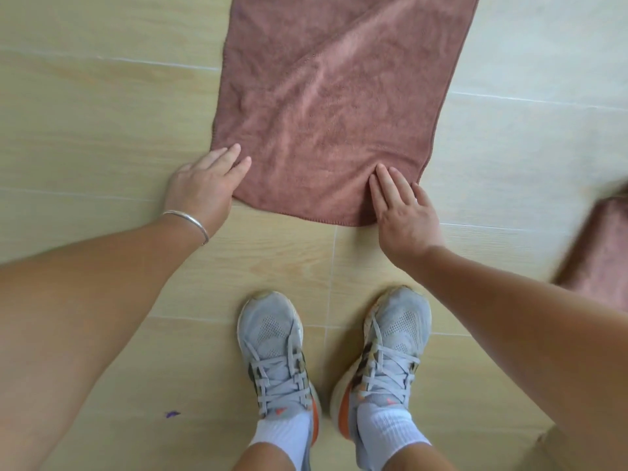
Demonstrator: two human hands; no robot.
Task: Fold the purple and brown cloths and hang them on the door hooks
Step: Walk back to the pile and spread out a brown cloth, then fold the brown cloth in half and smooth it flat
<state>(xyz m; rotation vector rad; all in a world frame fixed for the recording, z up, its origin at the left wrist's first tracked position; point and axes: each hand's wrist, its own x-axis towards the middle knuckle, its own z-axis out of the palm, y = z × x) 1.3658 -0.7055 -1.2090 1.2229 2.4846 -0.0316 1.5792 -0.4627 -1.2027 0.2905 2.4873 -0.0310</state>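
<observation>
My grey sneakers (333,355) on the tiled floor (102,130)

Left of my sneakers lies a small purple scrap (172,414), perhaps thread; my bracelet (190,220) sits farther up.

Brown cloth (326,117); tan woodgrain floor (102,130); grey/orange shoes (275,351)

Brown cloth (326,124): far end cut off by top edge, full length not visible to me. Second brownish cloth (603,253) at right: blurred, cropped by right edge; I cannot tell shape or fold. Left hand (204,185): thumb hidden from my view. Both forearms run out of frame at sides. Small purple speck (171,414) on floor (102,130): too small to identify. Legs cropped at bottom edge.
</observation>
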